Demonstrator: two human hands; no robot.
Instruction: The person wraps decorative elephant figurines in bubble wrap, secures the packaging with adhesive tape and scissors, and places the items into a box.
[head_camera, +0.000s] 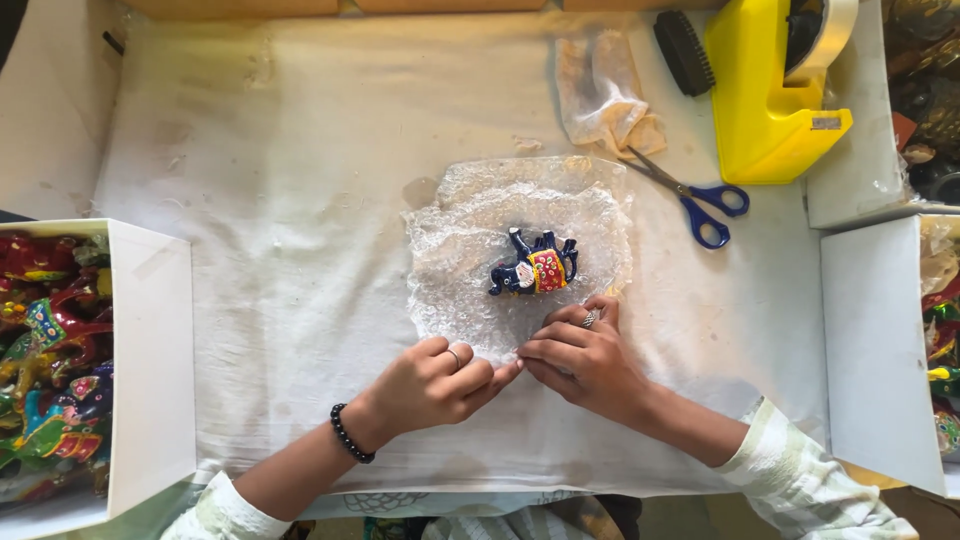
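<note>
A white cloth-covered table (300, 200) carries a sheet of bubble wrap (480, 240) near its middle, with a yellow tape dispenser (765, 110) and blue-handled scissors (700, 200) toward its far right corner. A small dark-blue painted elephant figurine (535, 268) lies on its side on the wrap. At the wrap's near edge the left hand (432, 385) and right hand (585, 360) meet, fingers curled and pinching that edge.
</note>
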